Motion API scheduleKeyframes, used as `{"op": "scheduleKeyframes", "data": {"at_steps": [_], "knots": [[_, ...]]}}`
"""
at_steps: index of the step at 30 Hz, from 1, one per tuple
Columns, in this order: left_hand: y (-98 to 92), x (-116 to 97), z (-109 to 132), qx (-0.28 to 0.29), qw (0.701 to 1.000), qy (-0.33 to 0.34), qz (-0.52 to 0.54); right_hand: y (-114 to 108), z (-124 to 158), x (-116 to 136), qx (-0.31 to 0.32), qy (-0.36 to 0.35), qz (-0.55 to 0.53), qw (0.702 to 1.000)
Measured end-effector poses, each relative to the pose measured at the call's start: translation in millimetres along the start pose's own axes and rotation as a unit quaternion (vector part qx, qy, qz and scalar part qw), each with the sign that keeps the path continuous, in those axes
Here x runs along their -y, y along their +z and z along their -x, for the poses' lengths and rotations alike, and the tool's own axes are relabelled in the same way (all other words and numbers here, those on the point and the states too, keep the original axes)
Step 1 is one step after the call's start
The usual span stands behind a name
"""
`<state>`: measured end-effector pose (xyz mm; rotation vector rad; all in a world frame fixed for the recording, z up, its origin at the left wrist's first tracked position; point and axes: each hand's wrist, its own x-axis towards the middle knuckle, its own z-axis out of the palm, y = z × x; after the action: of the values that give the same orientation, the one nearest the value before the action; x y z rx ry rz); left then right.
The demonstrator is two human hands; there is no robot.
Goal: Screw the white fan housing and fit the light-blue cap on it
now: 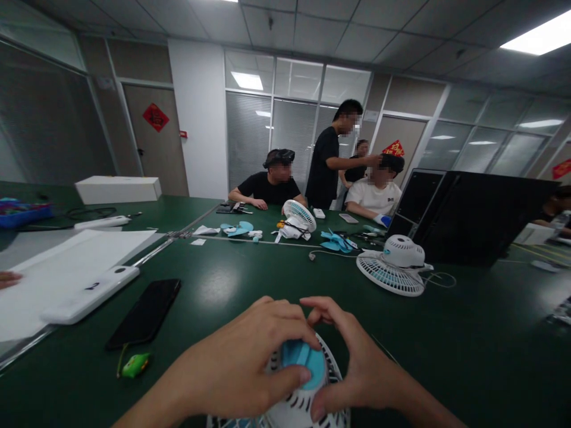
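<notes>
While RH [363,356] near, LH [263,351] on knob [314,364]

Smooth plastic knob [316,364], glossy tabletop [218,288], matt paper [84,254]

One view is on record. I wear its camera on my head, and it faces forward and down across the green surface [468,333]. The lens sits above and behind my left grip [252,351] and right grip [363,359]; these are the nearest items observed, large at bottom centre. The white fan [314,365] between them is also close, and the lower edge cuts it off. The downward pitch is moderate: the far wall [196,119] and the ceiling [375,12] remain in frame, well away. Coverage is wide, with the door frames at both sides leaning outward toward the top.
</notes>
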<state>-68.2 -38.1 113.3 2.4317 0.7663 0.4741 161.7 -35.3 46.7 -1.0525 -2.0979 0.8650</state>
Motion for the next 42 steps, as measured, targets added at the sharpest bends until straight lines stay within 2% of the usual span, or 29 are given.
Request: {"op": "scheduleKeyframes", "data": {"at_steps": [7, 12, 20, 23, 25, 27, 30, 36, 42], "knots": [[-2.4, -0.3, -1.4, 0.007, 0.998, 0.05, 0.04, -1.0, -1.5, 5.2, 0.0, 0.015, -0.005, 1.0], [-1.3, 5.5, -8.4, 0.041, 0.991, 0.099, 0.081, -0.3, -0.3, 1.2, 0.003, 0.029, -0.009, 1.0], [0.4, 13.6, -8.4, 0.066, 0.988, 0.096, 0.104, -12.8, 15.0, -12.9, 0.012, 0.028, -0.046, 0.998], [3.2, 12.3, -10.8, 0.071, 0.987, 0.102, 0.106, -25.2, 32.0, -29.3, -0.022, 0.086, 0.001, 0.996], [7.1, 10.5, -14.4, 0.066, 0.987, 0.108, 0.098, -34.4, 46.9, -44.7, -0.042, 0.161, 0.096, 0.981], [11.2, 8.7, -17.8, 0.055, 0.989, 0.108, 0.084, -43.1, 63.7, -61.7, -0.05, 0.224, 0.198, 0.953], [14.8, 7.8, -19.7, 0.047, 0.992, 0.095, 0.068, -52.3, 90.6, -85.2, -0.05, 0.277, 0.283, 0.917], [14.1, 9.6, -15.4, 0.06, 0.995, 0.054, 0.051, -52.7, 131.3, -116.4, -0.06, 0.33, 0.306, 0.891], [11.6, 7.0, -14.6, 0.071, 0.995, 0.051, 0.046, -48.5, 128.7, -120.4, -0.041, 0.328, 0.31, 0.891]]}}
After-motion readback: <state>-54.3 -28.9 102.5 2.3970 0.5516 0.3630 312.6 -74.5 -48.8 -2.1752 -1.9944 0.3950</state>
